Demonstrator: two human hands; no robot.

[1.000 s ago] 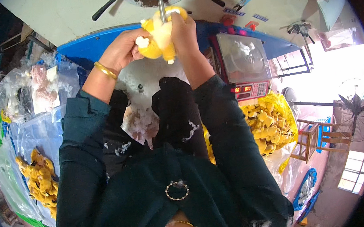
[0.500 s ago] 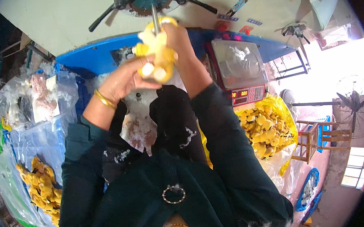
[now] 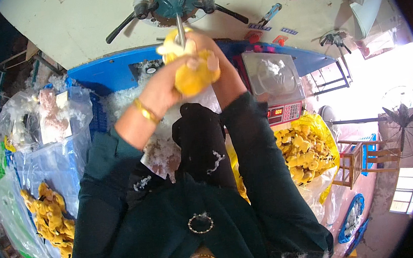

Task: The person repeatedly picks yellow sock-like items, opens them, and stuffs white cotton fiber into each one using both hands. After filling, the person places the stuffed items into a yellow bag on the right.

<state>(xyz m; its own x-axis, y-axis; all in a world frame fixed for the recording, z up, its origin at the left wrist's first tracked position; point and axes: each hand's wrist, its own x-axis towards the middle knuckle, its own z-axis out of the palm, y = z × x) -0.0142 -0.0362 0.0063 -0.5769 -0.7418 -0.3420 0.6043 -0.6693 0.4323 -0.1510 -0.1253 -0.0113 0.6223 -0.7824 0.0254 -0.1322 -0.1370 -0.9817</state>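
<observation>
A yellow plush toy (image 3: 196,81) with paler patches hangs on a thin metal tube (image 3: 180,30) that sticks out of a machine's round green fitting (image 3: 174,4). My left hand (image 3: 164,83) is closed round the toy's near part, a gold bangle on its wrist. Higher up, my right hand (image 3: 201,41) grips the toy beside the tube. The toy looks slightly smeared by motion, and the hands cover part of it. Where the tube's end lies inside the toy is hidden.
Black handles (image 3: 121,28) flank the fitting. A red scale (image 3: 285,113) with a clear pan stands to the right, above a yellow bag of plush pieces (image 3: 304,149). More yellow plush pieces (image 3: 49,216) lie at left. A blue-handled cutter (image 3: 271,14) rests on the worktop.
The toy has turned, so a plain rounded yellow side now faces me. My left hand has moved right and wrapped further round it; my right hand keeps its grip.
</observation>
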